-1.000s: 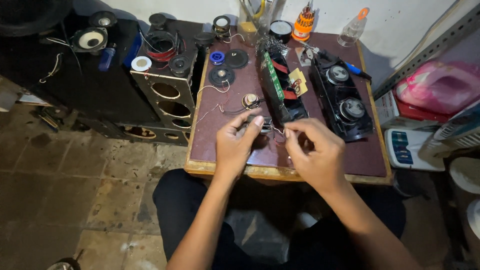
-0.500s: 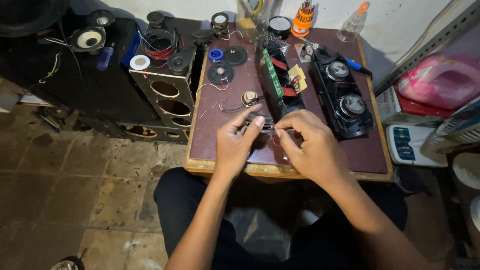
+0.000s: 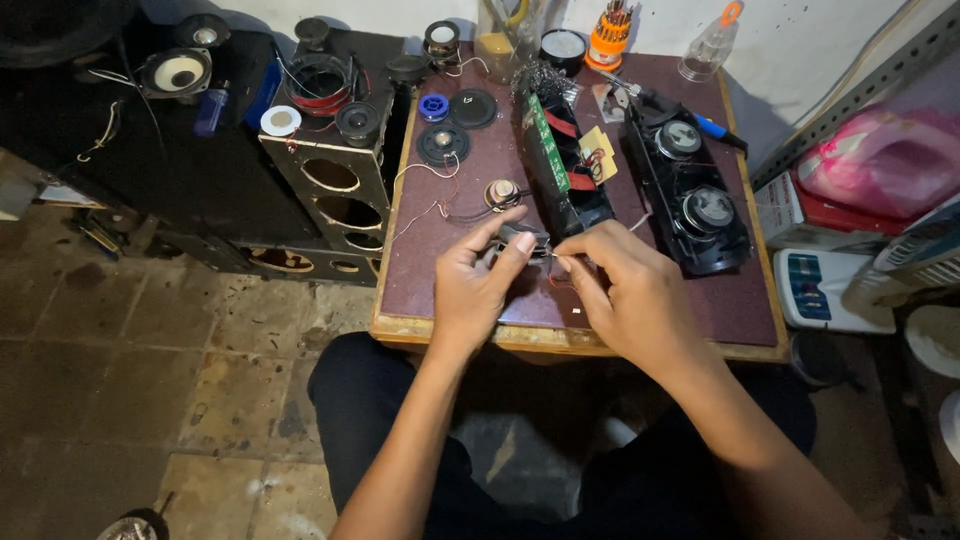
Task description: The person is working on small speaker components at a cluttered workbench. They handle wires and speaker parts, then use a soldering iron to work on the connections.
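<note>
This looks like a small repair workshop: loose speaker parts (image 3: 441, 144) and an open speaker case (image 3: 690, 195) lie on the counter (image 3: 640, 325), with screwdrivers (image 3: 610, 22) at the far edge.

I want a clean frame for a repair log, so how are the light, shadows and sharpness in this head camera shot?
Head view: dim light, brightest on the maroon table; the left hand and right hand are sharp; the black cabinet at left sinks into shadow; straight edges bow near the borders.
</note>
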